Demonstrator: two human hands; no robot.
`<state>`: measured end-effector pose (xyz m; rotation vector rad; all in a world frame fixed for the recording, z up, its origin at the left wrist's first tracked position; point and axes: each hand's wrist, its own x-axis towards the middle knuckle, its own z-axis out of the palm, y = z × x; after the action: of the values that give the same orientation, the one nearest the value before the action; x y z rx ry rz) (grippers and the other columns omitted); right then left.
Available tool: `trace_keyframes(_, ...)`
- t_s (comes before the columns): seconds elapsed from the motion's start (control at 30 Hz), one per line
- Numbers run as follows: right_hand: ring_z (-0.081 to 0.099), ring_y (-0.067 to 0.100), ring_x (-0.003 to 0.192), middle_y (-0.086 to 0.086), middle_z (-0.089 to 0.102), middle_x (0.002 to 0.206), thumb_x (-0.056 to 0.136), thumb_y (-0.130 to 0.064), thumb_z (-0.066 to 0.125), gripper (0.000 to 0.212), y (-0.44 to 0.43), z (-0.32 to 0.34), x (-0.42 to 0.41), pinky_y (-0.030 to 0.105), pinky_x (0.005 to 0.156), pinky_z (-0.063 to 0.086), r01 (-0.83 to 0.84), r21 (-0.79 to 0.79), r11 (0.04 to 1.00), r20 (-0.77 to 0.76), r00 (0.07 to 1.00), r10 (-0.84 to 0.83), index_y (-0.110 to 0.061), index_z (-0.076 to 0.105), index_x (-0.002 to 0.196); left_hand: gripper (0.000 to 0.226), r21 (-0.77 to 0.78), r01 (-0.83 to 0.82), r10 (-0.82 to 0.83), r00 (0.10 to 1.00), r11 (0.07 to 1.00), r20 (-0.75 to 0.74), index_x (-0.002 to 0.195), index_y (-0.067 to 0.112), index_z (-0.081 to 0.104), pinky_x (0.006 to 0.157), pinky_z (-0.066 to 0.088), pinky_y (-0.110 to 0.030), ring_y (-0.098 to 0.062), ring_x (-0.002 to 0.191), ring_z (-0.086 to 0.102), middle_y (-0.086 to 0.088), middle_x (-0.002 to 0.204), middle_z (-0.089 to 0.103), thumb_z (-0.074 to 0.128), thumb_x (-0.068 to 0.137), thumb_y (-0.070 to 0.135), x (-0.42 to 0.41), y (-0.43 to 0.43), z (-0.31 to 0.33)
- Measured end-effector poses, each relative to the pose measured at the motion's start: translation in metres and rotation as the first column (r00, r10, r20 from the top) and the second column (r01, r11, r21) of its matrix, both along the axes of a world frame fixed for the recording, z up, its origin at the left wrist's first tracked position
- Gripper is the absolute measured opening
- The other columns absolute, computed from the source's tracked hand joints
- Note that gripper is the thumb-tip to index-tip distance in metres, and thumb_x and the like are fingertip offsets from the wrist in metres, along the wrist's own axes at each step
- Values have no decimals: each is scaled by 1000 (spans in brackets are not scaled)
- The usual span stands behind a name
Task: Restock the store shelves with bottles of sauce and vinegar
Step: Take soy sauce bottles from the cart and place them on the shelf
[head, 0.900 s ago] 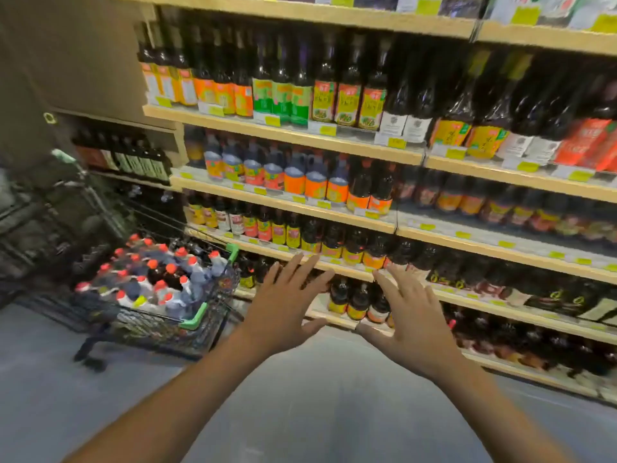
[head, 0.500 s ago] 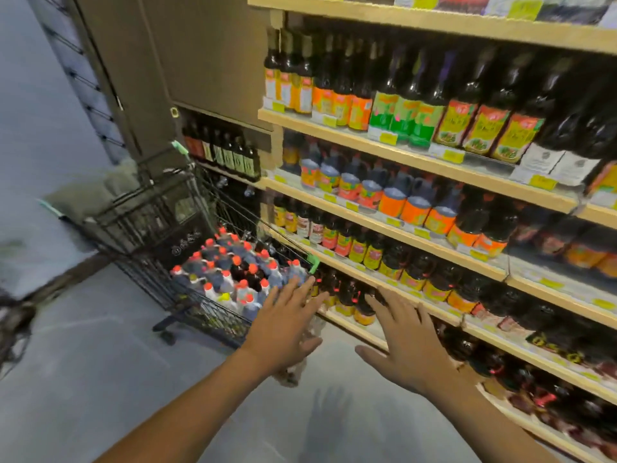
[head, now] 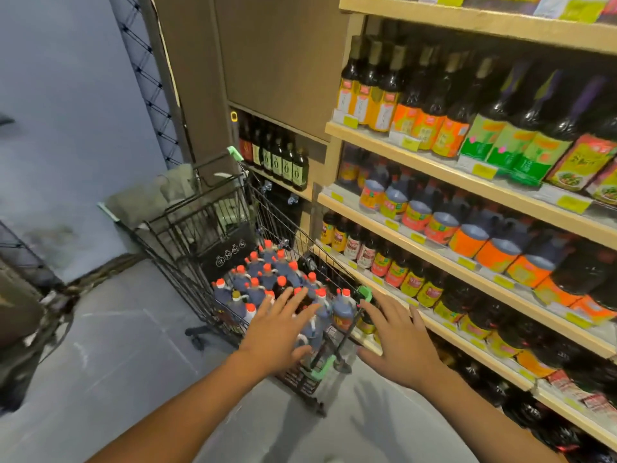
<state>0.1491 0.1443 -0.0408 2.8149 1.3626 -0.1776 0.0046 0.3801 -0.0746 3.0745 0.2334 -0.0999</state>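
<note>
Stocked store shelves [head: 434, 248] stand right; your left hand [head: 277, 332] and right hand [head: 400, 345], fingers spread and empty, hover over red-capped bottles [head: 267, 279] in the shopping cart [head: 187, 235]: likely heavy and slippery, so grip the necks.

The cart [head: 213, 235] stands on the floor [head: 100, 345] just left of the shelves [head: 434, 262], its near corner close against them. Bottles [head: 267, 279] stand upright packed in the cart's near end. Rows of bottles fill the shelves to the cart's right. Behind the cart, a lower shelf [head: 277, 182] holds a short row of bottles. Both hands hover spread above the cart's near end, the left hand [head: 277, 332] over the bottles, the right hand [head: 400, 342] beside its corner.
</note>
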Motion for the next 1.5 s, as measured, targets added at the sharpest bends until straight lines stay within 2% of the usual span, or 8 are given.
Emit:
trace_keyframes(0.1,21,26,155,-3,15,170,83,-81,34,91,28,-15,29,62,121,11,-27,17,1000,-24,999,27,-34,24,159,83,-7,-10,10,1000,1000,11,164,37,7,127,4,-58,-28,160,-6,0,174,-5,48,97,65,21,24,-11)
trace_keyframes(0.4,10,25,157,0,8,171,83,-85,27,96,122,-52,130,48,125,14,-104,47,993,-139,984,110,-33,11,162,84,-21,-91,86,984,996,-158,163,38,7,127,3,-57,-26,160,-11,2,173,-11,52,97,62,107,104,-42)
trace_keyframes(0.67,2,18,157,-3,2,171,86,-72,40,95,191,-67,183,48,127,7,-123,4,992,-307,944,118,-32,3,163,88,-49,-168,153,962,985,-227,164,38,2,128,1,-54,-26,160,-11,1,174,-10,52,95,64,147,153,-71)
trace_keyframes(0.83,47,33,141,13,48,153,83,-66,44,85,225,-85,200,53,111,41,-151,134,979,-219,959,178,-13,50,149,87,-93,-180,147,947,979,-285,164,38,2,129,2,-55,-27,160,-9,1,174,-9,52,96,62,172,192,-86)
trace_keyframes(0.93,35,30,146,7,42,154,82,-75,30,85,247,-109,213,48,120,28,-89,-43,995,-303,950,72,-22,44,147,87,-132,-176,126,940,976,-318,163,39,2,128,6,-56,-26,160,-9,2,174,-7,52,97,62,187,222,-98)
trace_keyframes(1.07,35,24,147,-3,36,160,82,-71,41,82,286,-132,223,47,120,26,5,-56,998,-364,931,-25,-36,22,154,85,-190,-162,86,930,968,-357,164,37,8,128,9,-54,-25,160,-5,2,174,-6,54,96,60,209,269,-111)
trace_keyframes(1.3,61,25,115,0,65,127,95,-49,48,45,360,-165,232,37,92,50,176,-134,975,-460,860,-219,-33,48,137,87,-326,-149,12,922,933,-388,163,31,20,127,21,-42,-23,159,10,1,173,8,60,93,62,230,353,-145)
trace_keyframes(1.5,64,28,117,2,65,132,97,-36,54,36,423,-202,241,39,90,55,312,-164,936,-503,789,-352,-28,58,132,89,-418,-164,-25,911,894,-411,164,31,17,125,28,-42,-23,158,15,4,172,11,60,93,61,234,411,-191)
